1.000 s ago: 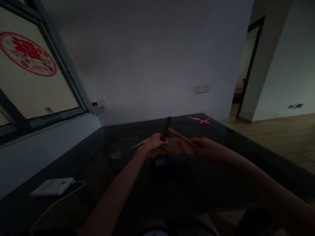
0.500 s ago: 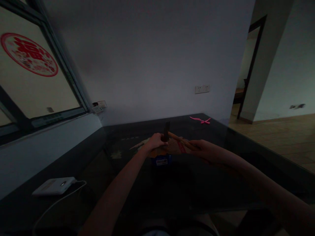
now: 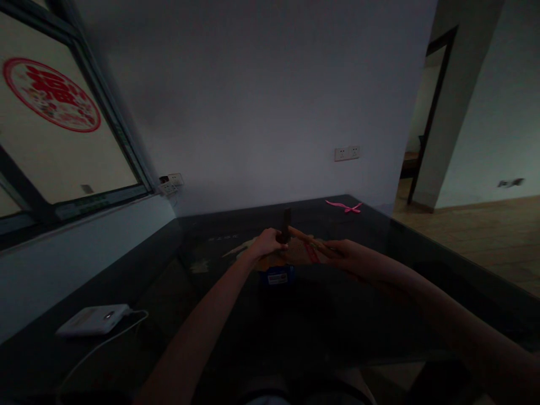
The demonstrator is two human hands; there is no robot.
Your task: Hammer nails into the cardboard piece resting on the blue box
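A hammer [image 3: 310, 239] with a wooden handle and a dark head lies across the middle of the view. Its handle end is gripped in my right hand [image 3: 346, 254]. My left hand [image 3: 266, 242] is at the hammer's head, thumb and fingers closed together; whatever they pinch is hidden in the dark. Under both hands sits a brown cardboard piece [image 3: 297, 253] with a red mark at its right. Below that, a blue box [image 3: 276, 277] with a white label shows its near side.
Everything stands on a dark glossy table [image 3: 236, 326]. A white power bank [image 3: 93, 320] with a cable [image 3: 101, 342] lies at the left. A pink ribbon [image 3: 348, 208] rests near the far right corner. Wall sockets [image 3: 346, 153] are behind.
Almost nothing differs. Both hands and the hammer hold nearly the same place, and the view has shifted very slightly.
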